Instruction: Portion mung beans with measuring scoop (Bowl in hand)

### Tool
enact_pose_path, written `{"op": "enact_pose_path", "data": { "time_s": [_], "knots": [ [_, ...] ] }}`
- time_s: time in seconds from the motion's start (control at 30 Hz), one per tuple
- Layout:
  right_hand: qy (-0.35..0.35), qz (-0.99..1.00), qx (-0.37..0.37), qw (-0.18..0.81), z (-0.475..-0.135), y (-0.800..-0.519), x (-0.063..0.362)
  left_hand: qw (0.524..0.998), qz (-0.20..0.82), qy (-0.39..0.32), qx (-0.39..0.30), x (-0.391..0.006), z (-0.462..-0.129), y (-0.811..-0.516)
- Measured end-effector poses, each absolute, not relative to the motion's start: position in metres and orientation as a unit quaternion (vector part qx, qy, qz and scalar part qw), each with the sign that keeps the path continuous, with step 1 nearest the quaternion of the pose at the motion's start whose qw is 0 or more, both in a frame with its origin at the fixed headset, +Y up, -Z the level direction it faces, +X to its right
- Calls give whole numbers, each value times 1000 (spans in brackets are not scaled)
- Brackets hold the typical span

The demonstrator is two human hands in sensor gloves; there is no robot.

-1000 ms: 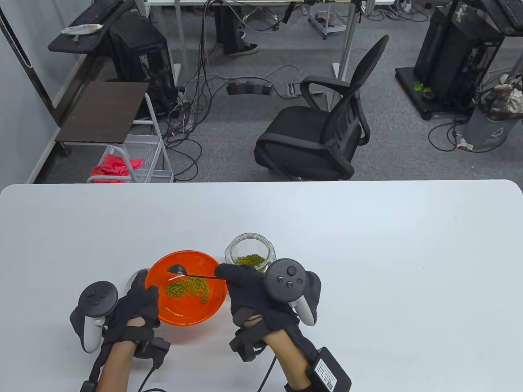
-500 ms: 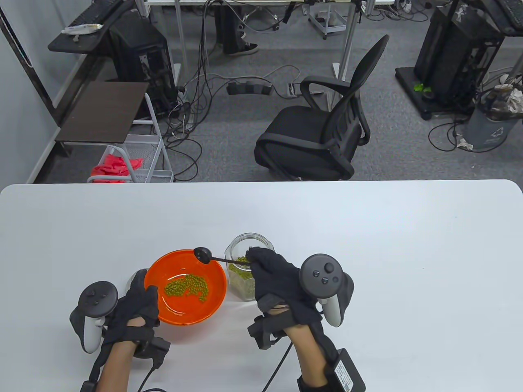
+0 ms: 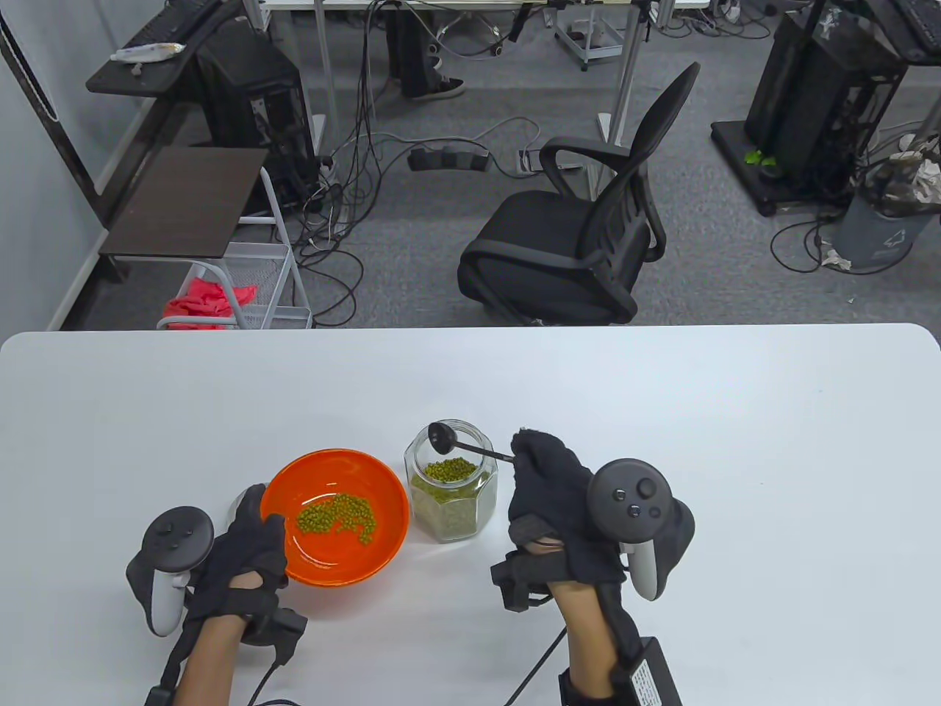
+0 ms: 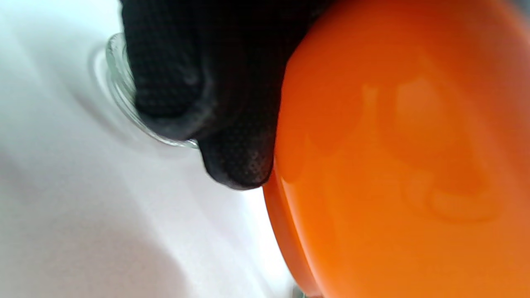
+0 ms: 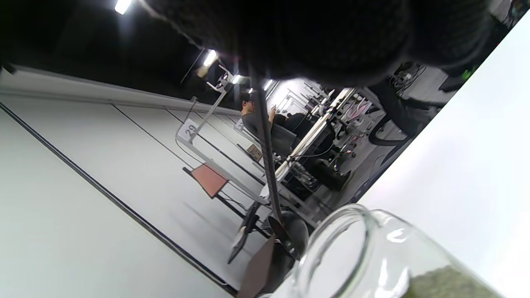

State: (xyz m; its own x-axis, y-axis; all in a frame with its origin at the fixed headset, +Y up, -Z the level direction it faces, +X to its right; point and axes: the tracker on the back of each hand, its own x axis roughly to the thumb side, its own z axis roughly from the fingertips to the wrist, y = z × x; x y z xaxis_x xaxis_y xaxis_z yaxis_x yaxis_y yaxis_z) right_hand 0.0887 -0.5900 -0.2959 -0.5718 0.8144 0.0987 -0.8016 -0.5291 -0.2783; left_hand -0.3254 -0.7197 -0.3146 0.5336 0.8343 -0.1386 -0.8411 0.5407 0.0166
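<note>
number 29 on a white sign [image 5: 190, 130]

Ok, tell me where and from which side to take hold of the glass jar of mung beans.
Grip the glass jar around its faceted side walls, coming in level from its right. Its mouth is open and the measuring scoop, held by the right hand, hovers over it, so a top grasp is blocked. The orange bowl, gripped by the left hand, crowds its left; the flat facets probably suit fingers.

Between the hands on the counter [image 3: 662, 412], the bowl [image 3: 382, 533] touches the left hand [image 3: 239, 559]; the jar [image 3: 450, 489] stands just left of the right hand [image 3: 551, 500], scoop [image 3: 443, 435] over its mouth.
</note>
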Motion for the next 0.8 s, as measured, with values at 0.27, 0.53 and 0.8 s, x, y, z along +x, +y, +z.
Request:
{"op": "enact_pose_path", "data": {
  "time_s": [0.27, 0.53, 0.8],
  "knots": [
    [-104, 910, -25, 401, -317, -599, 67, 875, 480, 60, -21, -326, -315, -719],
    [-58, 952, -17, 299, -343, -602, 34, 875, 480, 59, -16, -327, -315, -718],
    [-30, 979, -12, 199, -360, -609, 6, 874, 482, 61, -14, -328, -314, -718]
  ]
}}
